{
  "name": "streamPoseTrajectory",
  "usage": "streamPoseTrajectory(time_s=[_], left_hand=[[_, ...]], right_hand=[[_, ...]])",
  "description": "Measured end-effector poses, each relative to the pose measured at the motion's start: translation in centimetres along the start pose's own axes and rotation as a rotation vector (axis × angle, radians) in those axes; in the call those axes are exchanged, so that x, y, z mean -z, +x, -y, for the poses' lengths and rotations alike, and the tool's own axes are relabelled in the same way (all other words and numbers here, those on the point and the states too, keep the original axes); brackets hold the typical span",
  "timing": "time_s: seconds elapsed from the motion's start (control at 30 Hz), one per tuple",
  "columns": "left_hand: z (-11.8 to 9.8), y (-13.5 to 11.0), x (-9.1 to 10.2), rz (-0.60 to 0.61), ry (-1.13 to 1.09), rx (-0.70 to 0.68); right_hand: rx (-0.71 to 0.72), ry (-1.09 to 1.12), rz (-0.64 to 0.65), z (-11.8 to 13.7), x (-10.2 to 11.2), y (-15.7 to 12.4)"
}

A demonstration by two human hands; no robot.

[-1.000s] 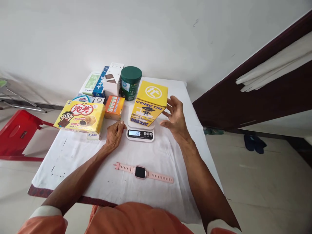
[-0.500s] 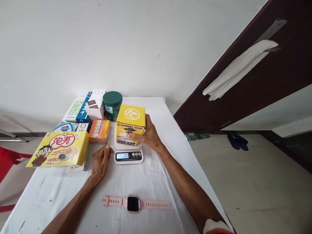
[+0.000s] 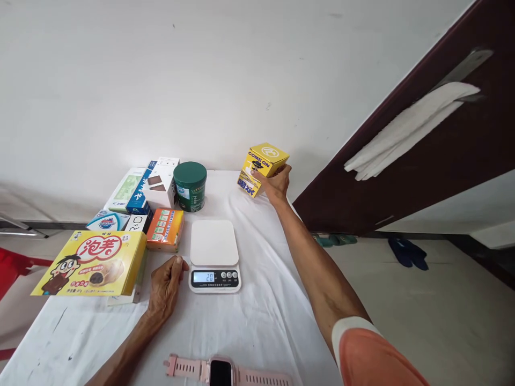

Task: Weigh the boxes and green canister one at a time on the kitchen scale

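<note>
My right hand [image 3: 274, 184] is stretched to the far right corner of the table and grips a yellow "COME ON" box [image 3: 262, 167], tilted just above the cloth. My left hand [image 3: 164, 285] rests on the white tablecloth [image 3: 265, 300] beside the white kitchen scale [image 3: 214, 257], fingers loosely curled, thumb near the scale's left edge, holding nothing. The scale's plate is bare and its display is lit. A pink smartwatch [image 3: 225, 371] lies flat at the near edge.
At the left stand a big yellow snack box [image 3: 93, 264], an orange box [image 3: 166, 229], a green-lidded canister [image 3: 190, 186], a white box [image 3: 161, 182] and several blue and green cartons [image 3: 126, 193]. A dark door [image 3: 406, 150] with a white towel is on the right.
My right hand closed on the yellow box, lifted it off the scale and carried it to the far right corner. The left hand stayed beside the scale. My view tilted upward.
</note>
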State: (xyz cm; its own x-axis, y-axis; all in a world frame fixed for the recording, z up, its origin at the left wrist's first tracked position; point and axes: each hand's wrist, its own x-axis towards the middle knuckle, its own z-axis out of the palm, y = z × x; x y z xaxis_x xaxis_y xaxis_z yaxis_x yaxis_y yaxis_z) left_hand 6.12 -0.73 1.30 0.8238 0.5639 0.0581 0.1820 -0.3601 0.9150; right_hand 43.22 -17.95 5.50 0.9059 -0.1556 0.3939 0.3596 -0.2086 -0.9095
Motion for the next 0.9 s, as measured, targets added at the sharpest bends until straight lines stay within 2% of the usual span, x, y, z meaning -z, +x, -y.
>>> streamPoseTrajectory(time_s=[0.13, 0.27, 0.5, 0.63, 0.7, 0.73, 0.8, 0.87, 0.9], left_hand=[[0.1, 0.1, -0.1, 0.005, -0.004, 0.012], [0.1, 0.1, -0.1, 0.017, 0.006, 0.023], [0.3, -0.1, -0.2, 0.028, 0.006, 0.01], [0.4, -0.2, -0.2, 0.029, 0.002, 0.004], [0.4, -0.2, -0.2, 0.029, 0.006, 0.001], [0.5, -0.3, -0.2, 0.031, 0.009, -0.003], [0.5, -0.3, -0.2, 0.041, 0.017, -0.018], [0.6, -0.3, -0.1, 0.045, 0.022, -0.035], [0.6, -0.3, -0.1, 0.043, 0.021, -0.041]], right_hand=[[-0.065, -0.156, -0.096, -2.3, -1.3, 0.0], [-0.068, -0.19, -0.142, -2.8, -2.4, -0.4], [-0.165, -0.317, -0.177, -1.0, -4.6, -1.3], [-0.244, -0.332, -0.125, 0.4, -3.8, -3.2], [-0.158, -0.294, -0.115, 1.3, -3.4, -5.2], [-0.068, -0.242, -0.072, 1.8, -3.5, -6.4], [0.092, -0.071, 0.168, 3.0, -4.5, -8.9], [0.11, 0.104, 0.478, 4.3, -6.6, -11.0], [0.098, 0.154, 0.576, 4.9, -7.8, -11.8]])
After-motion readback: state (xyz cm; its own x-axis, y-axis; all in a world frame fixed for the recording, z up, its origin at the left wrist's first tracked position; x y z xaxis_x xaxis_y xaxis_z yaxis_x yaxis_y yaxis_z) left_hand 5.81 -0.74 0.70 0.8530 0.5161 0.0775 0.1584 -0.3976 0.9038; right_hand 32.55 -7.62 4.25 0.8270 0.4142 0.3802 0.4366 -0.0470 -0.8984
